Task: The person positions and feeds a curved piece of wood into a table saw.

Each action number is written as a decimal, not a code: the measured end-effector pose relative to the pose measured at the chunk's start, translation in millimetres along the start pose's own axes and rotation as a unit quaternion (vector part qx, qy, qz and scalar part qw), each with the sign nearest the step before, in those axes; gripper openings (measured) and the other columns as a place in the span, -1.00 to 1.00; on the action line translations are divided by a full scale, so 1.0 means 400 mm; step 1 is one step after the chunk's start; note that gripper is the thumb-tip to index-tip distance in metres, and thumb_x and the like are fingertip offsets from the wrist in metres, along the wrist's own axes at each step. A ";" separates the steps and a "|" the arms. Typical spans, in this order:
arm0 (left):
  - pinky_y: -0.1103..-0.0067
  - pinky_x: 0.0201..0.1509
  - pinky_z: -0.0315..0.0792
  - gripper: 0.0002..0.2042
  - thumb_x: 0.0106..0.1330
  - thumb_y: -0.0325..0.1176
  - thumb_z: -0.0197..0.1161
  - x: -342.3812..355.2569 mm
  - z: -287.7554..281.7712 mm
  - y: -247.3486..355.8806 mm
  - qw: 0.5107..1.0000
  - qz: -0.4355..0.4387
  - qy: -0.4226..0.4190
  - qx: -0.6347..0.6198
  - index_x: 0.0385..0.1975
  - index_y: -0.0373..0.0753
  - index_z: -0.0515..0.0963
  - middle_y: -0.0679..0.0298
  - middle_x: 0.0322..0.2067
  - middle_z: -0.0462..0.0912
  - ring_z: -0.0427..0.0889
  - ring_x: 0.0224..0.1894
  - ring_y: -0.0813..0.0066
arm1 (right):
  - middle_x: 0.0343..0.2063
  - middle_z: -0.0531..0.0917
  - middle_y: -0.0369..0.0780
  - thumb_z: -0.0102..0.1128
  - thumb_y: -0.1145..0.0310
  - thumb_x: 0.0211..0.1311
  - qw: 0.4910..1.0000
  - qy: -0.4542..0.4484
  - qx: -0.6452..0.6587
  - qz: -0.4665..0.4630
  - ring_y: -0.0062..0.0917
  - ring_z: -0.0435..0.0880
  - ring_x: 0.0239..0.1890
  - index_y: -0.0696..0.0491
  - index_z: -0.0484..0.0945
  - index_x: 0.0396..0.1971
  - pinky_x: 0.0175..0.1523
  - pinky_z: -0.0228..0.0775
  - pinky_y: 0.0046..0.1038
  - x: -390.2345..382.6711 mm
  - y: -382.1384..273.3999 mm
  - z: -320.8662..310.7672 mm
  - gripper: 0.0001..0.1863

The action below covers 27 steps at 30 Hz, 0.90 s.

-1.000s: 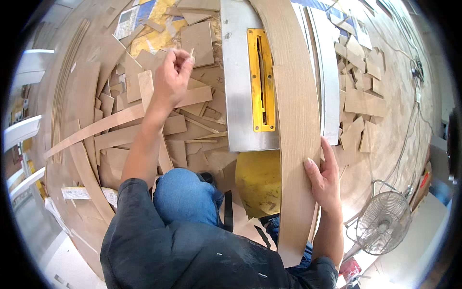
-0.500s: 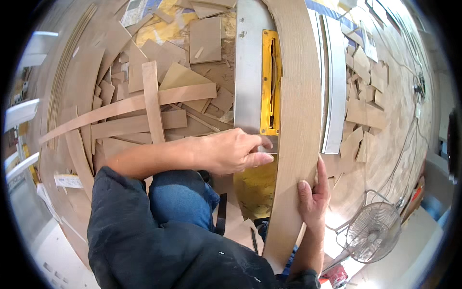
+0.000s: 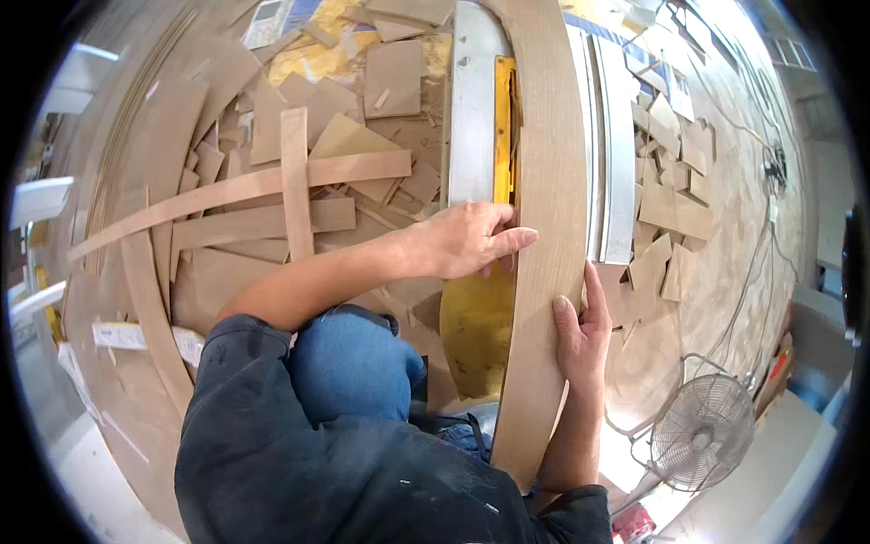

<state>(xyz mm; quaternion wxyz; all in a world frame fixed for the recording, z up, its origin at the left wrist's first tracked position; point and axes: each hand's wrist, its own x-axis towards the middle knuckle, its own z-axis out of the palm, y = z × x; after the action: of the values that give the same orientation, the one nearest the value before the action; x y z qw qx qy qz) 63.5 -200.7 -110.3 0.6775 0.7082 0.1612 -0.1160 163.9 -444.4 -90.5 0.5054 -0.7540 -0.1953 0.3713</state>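
A long wooden board (image 3: 550,190) runs lengthwise over the silver metal bed (image 3: 476,109) of a saw-like machine with a yellow slotted plate (image 3: 504,136). My left hand (image 3: 471,238) is at the board's left edge. Its thumb lies on the top face, while the other fingers curl against the edge, partly hidden. Along the right edge my right hand (image 3: 583,340) holds the board, thumb on top and index finger stretched along the side. Below the bed, the machine's yellow body (image 3: 476,335) shows beside my knee.
Wooden strips (image 3: 294,181) and many offcuts (image 3: 394,80) lie to the left. More offcuts (image 3: 675,213) are scattered on the right, past a pale metal rail (image 3: 616,145). A round fan (image 3: 702,438) stands at the lower right, with cables (image 3: 757,272) along the floor.
Both hands have moved slightly farther forward in view. My left thumb now rests over the board's edge, where before it was just left of it. The view has shifted a little.
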 end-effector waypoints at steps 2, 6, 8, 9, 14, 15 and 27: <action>0.48 -0.30 0.59 -0.45 0.52 0.13 0.06 0.001 0.008 0.007 0.999 -0.017 0.022 0.036 -0.23 -0.39 0.56 0.16 -0.42 0.73 0.74 -0.41 0.40 | 0.16 0.57 -0.01 0.14 0.44 0.46 1.000 0.014 0.019 -0.019 -0.49 0.66 0.04 0.22 0.10 0.48 0.09 0.56 -0.47 0.000 0.012 0.003 -0.32; 0.49 -0.29 0.60 -0.45 0.53 0.14 0.04 -0.015 0.003 -0.001 0.998 -0.007 0.036 0.044 -0.25 -0.35 0.58 0.18 -0.46 0.74 0.73 -0.43 0.41 | 0.14 0.59 -0.02 0.15 0.46 0.45 1.000 -0.003 0.018 0.003 -0.51 0.67 0.02 0.23 0.10 0.48 0.05 0.57 -0.48 0.001 -0.013 0.020 -0.31; 0.49 -0.28 0.60 -0.46 0.53 0.13 0.04 -0.008 0.016 0.002 0.997 0.001 0.036 0.065 -0.26 -0.35 0.58 0.20 -0.47 0.74 0.74 -0.42 0.42 | 0.12 0.60 -0.03 0.15 0.46 0.45 0.999 0.008 0.031 -0.012 -0.52 0.67 0.00 0.23 0.10 0.48 0.04 0.57 -0.50 -0.006 0.009 0.010 -0.32; 0.49 -0.28 0.60 -0.47 0.53 0.12 0.04 -0.007 0.019 0.004 0.997 0.005 0.036 0.075 -0.26 -0.34 0.58 0.21 -0.48 0.74 0.74 -0.42 0.43 | 0.11 0.61 -0.03 0.15 0.46 0.45 0.999 0.013 0.038 -0.019 -0.52 0.68 0.00 0.24 0.10 0.48 0.03 0.57 -0.50 -0.010 0.017 0.006 -0.32; 0.45 -0.21 0.58 -0.49 0.52 0.09 0.06 -0.013 0.008 0.004 0.997 0.009 0.023 0.067 -0.29 -0.35 0.60 0.22 -0.50 0.75 0.76 -0.38 0.37 | 0.08 0.63 -0.02 0.16 0.43 0.47 1.000 0.009 0.025 -0.017 -0.52 0.69 -0.05 0.25 0.10 0.48 -0.01 0.58 -0.51 -0.014 0.015 0.010 -0.31; 0.44 -0.20 0.58 -0.49 0.51 0.08 0.07 -0.013 0.007 0.004 0.997 0.011 0.023 0.073 -0.30 -0.35 0.60 0.22 -0.51 0.74 0.75 -0.38 0.36 | 0.08 0.62 -0.02 0.16 0.42 0.47 0.999 0.014 0.023 -0.021 -0.52 0.69 -0.05 0.25 0.10 0.48 0.00 0.57 -0.51 -0.016 0.013 0.014 -0.31; 0.50 -0.32 0.56 -0.44 0.50 0.14 0.07 -0.003 0.004 -0.023 0.993 0.030 0.027 0.113 -0.28 -0.37 0.63 0.23 -0.58 0.71 0.71 -0.47 0.44 | 0.18 0.55 -0.01 0.16 0.40 0.49 0.999 0.009 0.032 -0.033 -0.45 0.63 0.10 0.26 0.08 0.48 0.12 0.54 -0.46 -0.014 0.042 0.017 -0.30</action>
<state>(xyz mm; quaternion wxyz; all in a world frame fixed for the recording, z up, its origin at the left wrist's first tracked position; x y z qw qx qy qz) 59.0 -202.1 -118.4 0.5919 0.7874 0.1440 -0.0940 153.8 -451.1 -105.1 0.5430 -0.7338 -0.2040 0.3536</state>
